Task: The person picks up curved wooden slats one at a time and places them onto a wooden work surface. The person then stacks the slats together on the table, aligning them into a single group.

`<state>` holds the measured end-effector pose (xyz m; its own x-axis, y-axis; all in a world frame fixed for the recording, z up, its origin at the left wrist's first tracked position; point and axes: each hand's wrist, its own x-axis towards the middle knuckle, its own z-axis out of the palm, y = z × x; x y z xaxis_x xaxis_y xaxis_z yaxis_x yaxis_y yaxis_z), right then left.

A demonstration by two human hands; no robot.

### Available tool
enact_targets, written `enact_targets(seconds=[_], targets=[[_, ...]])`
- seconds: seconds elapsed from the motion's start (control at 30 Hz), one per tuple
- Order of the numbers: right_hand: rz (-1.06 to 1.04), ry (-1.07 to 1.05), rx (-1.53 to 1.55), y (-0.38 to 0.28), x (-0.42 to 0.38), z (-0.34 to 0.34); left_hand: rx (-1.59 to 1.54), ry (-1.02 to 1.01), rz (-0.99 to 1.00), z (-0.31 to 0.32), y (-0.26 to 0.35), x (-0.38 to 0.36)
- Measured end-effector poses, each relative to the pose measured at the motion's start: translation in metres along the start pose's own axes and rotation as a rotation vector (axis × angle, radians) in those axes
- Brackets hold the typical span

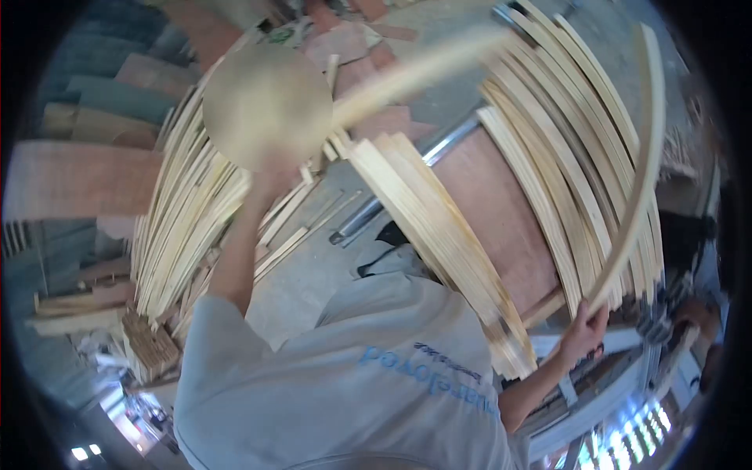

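Right hand (583, 329): fingers closed around the lower end of a curved wooden strip (644, 157). The strip's long axis arcs up and away from that grip, just outside the stacked bent strips (548, 157). Left hand (270, 168): raised, mostly hidden by a blurred patch, grip cannot be told. A blurred pale strip (415, 74) leads from it, possibly the same piece. The right hand has the surer hold.

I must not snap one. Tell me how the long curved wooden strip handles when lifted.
The wooden strip is long and thin and arcs up from the right hand, so it probably flexes springily. One hand grips its end, so it seems light. So slender, it might crack if overbent.
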<state>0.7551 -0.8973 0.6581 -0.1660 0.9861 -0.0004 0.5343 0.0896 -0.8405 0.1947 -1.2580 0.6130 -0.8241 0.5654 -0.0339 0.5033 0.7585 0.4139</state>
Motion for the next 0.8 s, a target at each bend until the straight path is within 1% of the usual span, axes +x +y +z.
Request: enact_targets(seconds=[0.03,0.07,0.1,0.13,0.17,0.2,0.23,0.27,0.3,0.33,0.37,0.4,0.43,0.47,0.5,0.53,0.57,0.6,0.63,0.67,0.7,0.73,0.77,0.8], targets=[[-0.056,0.036,0.043,0.001,0.002,0.008,-0.001,0.082,-0.124,0.002,-0.035,-0.001],[-0.049,-0.006,-0.056,0.005,0.006,0.004,0.028,0.095,-0.184,0.0,-0.077,0.005],[-0.005,0.012,-0.053,-0.015,0.005,0.012,0.259,0.217,-0.1,-0.002,-0.11,0.01],[-0.006,0.002,-0.009,-0.015,0.007,0.014,0.285,0.324,-0.061,-0.006,-0.121,0.012],[-0.01,-0.013,0.04,-0.016,0.007,0.016,0.42,0.333,-0.051,-0.009,-0.143,0.024],[0.013,-0.011,0.047,-0.027,0.004,0.017,0.551,0.468,-0.046,-0.003,-0.152,0.031],[0.016,0.007,0.04,-0.02,0.001,0.01,0.682,0.608,-0.042,0.002,-0.149,0.04],[0.019,0.028,0.064,-0.01,-0.004,0.005,0.551,0.524,-0.096,0.004,-0.147,0.059],[0.022,0.045,0.092,-0.003,-0.009,0.001,0.402,0.496,0.006,0.01,-0.127,0.083],[0.051,0.054,0.069,-0.007,-0.016,-0.003,0.254,0.465,0.106,0.02,-0.091,0.105],[0.054,0.065,0.068,-0.002,-0.022,-0.009,0.008,0.496,0.231,0.033,-0.012,0.113],[0.073,0.067,0.023,0.005,-0.029,-0.014,-0.195,0.329,0.216,0.054,0.051,0.119],[0.09,0.068,-0.02,0.01,-0.035,-0.019,-0.588,0.118,0.222,0.077,0.122,0.112],[0.077,0.084,0.011,0.011,-0.042,-0.02,-0.556,0.024,0.483,0.111,0.169,0.105],[0.079,0.097,0.013,0.009,-0.048,-0.021,-0.063,-0.153,0.67,0.113,0.244,0.092],[0.094,0.106,-0.027,0.006,-0.053,-0.022,-0.296,-0.201,1.037,0.182,0.26,0.092],[0.112,0.116,-0.068,0.003,-0.059,-0.024,-0.248,-0.212,1.191,0.196,0.303,0.073],[0.149,0.089,-0.036,0.0,-0.064,-0.028,-0.233,-0.138,1.357,0.228,0.332,0.061],[0.154,0.11,-0.035,0.001,-0.073,-0.031,-0.219,-0.057,1.521,0.259,0.345,0.053],[0.161,0.145,-0.097,0.0,-0.08,-0.033,-0.227,-0.061,1.537,0.268,0.351,0.054],[0.171,0.178,-0.159,0.001,-0.087,-0.038,-0.146,-0.015,1.577,0.274,0.357,0.054],[0.142,0.234,-0.123,0.013,-0.097,-0.041,-0.064,0.031,1.616,0.28,0.361,0.055],[0.157,0.251,-0.123,0.02,-0.103,-0.046,-0.139,0.099,1.667,0.282,0.356,0.058],[0.179,0.24,-0.096,0.023,-0.11,-0.05,-0.149,0.083,1.686,0.275,0.351,0.055]])
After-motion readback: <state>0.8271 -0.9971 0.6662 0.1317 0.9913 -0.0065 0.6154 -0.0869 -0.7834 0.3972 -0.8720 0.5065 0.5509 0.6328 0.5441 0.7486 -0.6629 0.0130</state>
